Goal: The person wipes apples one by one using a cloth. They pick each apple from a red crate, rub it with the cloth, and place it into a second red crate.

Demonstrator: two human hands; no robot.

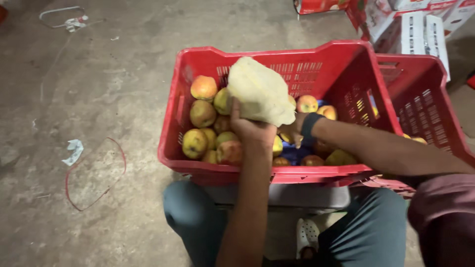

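**Fingers closed on a pale cloth above a crate of apples**

The fingers of my left hand (pixel 250 129) are curled shut around the lower edge of a pale yellow cloth (pixel 261 91), which stands bunched up above the red crate (pixel 341 64). My right hand (pixel 293 129), with a dark band at the wrist, lies behind the cloth; its fingers are mostly hidden, so I cannot tell whether they grip the cloth, an apple, or nothing. The cloth is held over the middle of the crate, just above the apples (pixel 203 113), which are yellow-green with red blush and fill the left side and the floor of the crate. A blue liner (pixel 296 153) shows between the fruit near the front wall. A second red crate (pixel 425 104) stands touching the first on the right, and white cartons (pixel 420 29) lie beyond it.

Step in hand, as I judge it: handling the cloth over the fruit, perhaps wiping an apple. The next move calls for a steady grip, so the cloth does not slip into the crate.
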